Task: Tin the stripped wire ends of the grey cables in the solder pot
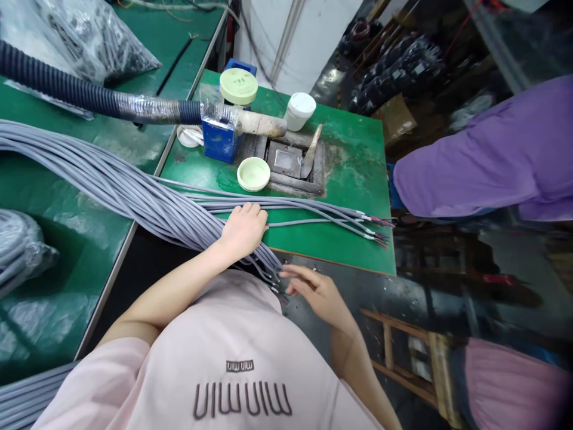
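Observation:
A thick bundle of grey cables (pixel 111 179) runs from the left across the gap between the tables to the front of the green table. My left hand (pixel 245 230) is closed over part of it, fingers curled around the cables. Under that hand, some cables hang past the table edge, their stripped ends (pixel 277 289) by my shirt. My right hand (pixel 316 292) is beside those ends, fingers loosely stretched and apart, with nothing visibly gripped. Several separate cables with white-banded, stripped ends (pixel 376 236) lie on the green table to the right, exposing thin coloured wires.
Behind the cables are a square metal pot (pixel 286 160) with a flat blade (pixel 312 152), a pale green dish (pixel 253 174), a white tub (pixel 299 110) and an extraction hose (pixel 152 109) on a blue block (pixel 218 140). A purple-sleeved person (pixel 483 155) is at right.

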Available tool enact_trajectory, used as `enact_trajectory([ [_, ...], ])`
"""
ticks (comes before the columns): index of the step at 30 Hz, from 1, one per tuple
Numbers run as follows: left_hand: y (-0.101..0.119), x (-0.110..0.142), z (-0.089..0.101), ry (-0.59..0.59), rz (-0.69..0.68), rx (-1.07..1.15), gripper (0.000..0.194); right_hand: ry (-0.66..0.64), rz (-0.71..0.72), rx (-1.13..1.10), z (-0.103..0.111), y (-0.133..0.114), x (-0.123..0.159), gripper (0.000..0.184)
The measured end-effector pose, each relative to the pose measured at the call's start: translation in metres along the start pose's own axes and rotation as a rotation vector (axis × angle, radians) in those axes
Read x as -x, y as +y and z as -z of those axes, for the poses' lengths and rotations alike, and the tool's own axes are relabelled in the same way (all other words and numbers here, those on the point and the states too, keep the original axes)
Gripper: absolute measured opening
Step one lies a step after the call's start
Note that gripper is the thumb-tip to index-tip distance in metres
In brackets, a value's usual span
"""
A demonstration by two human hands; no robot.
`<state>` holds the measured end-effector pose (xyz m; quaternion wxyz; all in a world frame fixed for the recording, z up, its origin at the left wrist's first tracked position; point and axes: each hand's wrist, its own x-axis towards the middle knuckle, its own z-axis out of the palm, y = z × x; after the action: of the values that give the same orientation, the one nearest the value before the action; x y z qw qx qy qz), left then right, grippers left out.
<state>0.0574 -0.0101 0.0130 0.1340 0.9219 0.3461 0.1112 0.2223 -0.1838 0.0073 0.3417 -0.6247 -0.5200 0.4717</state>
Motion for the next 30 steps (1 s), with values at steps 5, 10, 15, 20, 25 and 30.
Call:
enact_trajectory([
  [5, -0.006, 0.011, 0.01, 0.035, -0.009, 0.367, 0.014, -0.021, 0.007, -0.564, -0.03, -0.006, -0.045, 0.044],
  [10, -0.009, 0.022, 0.018, 0.05, -0.095, 0.546, 0.022, 0.383, 0.126, -0.741, -0.006, -0.007, -0.065, 0.03],
  [15, -0.011, 0.027, 0.026, -0.058, -0.165, 0.498, 0.027, 0.84, 0.204, -0.849, 0.043, -0.003, -0.058, 0.025],
  [20, -0.015, 0.027, 0.036, -0.206, -0.22, 0.521, 0.026, 0.999, 0.384, -0.628, 0.061, -0.022, -0.036, 0.022],
  [25, -0.011, 0.027, 0.029, -0.052, -0.082, 0.912, 0.027, 0.41, 0.143, -0.233, 0.037, -0.046, -0.021, 0.027],
  [30, 0.002, 0.031, 0.023, 0.002, 0.263, 1.423, 0.029, 0.001, 0.019, -0.02, 0.009, -0.063, -0.029, 0.033],
])
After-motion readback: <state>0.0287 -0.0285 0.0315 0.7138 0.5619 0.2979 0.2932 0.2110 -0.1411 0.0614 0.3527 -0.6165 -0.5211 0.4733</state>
